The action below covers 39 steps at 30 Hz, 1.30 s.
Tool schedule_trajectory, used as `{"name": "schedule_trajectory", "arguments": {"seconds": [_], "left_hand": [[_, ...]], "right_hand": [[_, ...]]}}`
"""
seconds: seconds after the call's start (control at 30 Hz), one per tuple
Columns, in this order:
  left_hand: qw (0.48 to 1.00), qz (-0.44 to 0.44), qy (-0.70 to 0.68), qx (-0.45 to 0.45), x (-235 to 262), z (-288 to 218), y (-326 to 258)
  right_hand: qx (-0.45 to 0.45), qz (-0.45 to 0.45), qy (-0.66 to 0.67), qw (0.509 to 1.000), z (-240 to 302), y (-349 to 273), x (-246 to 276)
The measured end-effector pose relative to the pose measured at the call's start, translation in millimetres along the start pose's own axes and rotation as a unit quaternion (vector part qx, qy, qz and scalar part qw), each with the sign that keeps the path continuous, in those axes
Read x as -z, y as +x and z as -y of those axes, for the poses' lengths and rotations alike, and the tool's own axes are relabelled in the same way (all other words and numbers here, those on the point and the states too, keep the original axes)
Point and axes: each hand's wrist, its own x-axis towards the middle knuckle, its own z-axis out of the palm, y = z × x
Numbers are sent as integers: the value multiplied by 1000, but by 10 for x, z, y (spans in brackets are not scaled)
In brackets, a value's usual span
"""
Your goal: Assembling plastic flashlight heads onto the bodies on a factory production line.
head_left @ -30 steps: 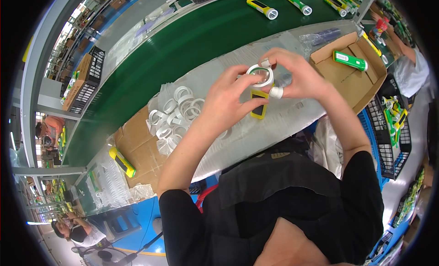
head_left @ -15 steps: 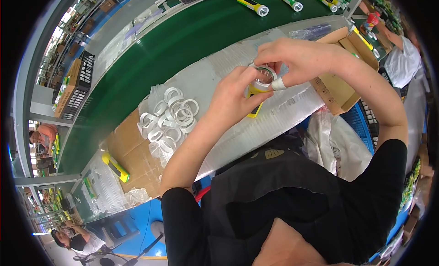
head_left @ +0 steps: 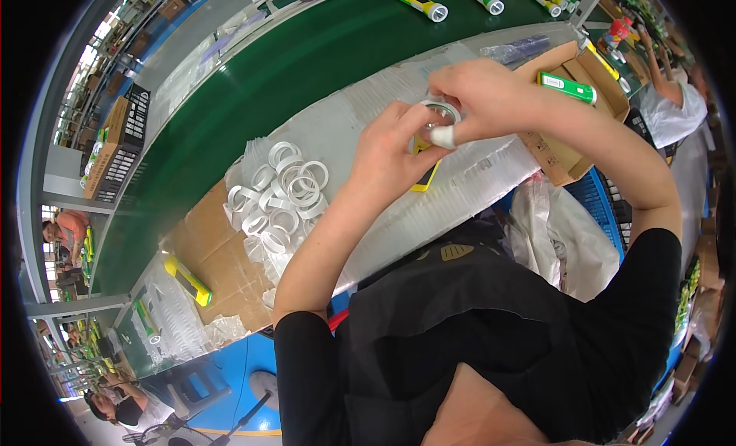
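The yellow flashlight (head_left: 425, 177) is held over the surface (head_left: 475, 170), right of its middle, between the far and near edges, with its lens head uppermost and its body pointing toward the near edge. The left hand (head_left: 387, 147) is partly closed, thumb and fingers curved around the left side of the lens head. The right hand (head_left: 483, 93) is bent over the opposite side, fingers curled at the rim; its thumb, in a white wrap (head_left: 442, 136), lies across the near side. To the left, white rings (head_left: 295, 187) form a loose pile. A cardboard sheet (head_left: 211, 250) covers part of the surface toward the left end; a second yellow flashlight (head_left: 188, 281) lies near its left side. At the right end, a cardboard box (head_left: 548, 161) contains a green-and-white flashlight (head_left: 567, 88). Along the far edge runs a green belt (head_left: 230, 116), carrying further flashlights (head_left: 422, 3).
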Motion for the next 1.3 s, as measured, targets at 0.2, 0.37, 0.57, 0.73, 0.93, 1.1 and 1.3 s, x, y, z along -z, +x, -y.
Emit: {"name": "schedule_trajectory", "arguments": {"seconds": [0.2, 0.37, 0.57, 0.73, 0.93, 1.1, 1.3], "left_hand": [[1000, -11, -16, -22, 23, 33, 8], [1000, -1, 18, -16, 1, 19, -41], [999, -31, 6, -40, 11, 45, -57], [997, -54, 58, -13, -40, 33, -35], [997, -70, 3, -12, -5, 112, -53], [999, -38, 3, -4, 26, 73, -53], [999, -36, -7, -11, 34, 82, -49]], "right_hand": [[29, -7, 15, 999, -59, 23, 18], [-20, 18, 1, 1000, 36, -20, -28], [37, -75, 35, 996, -123, -47, -97], [-125, -44, -44, 990, 34, 23, -150], [172, -235, 148, 945, -258, 101, -274], [-74, -38, -92, 992, 172, 80, 19], [55, -175, 22, 983, -46, 80, -212]]}}
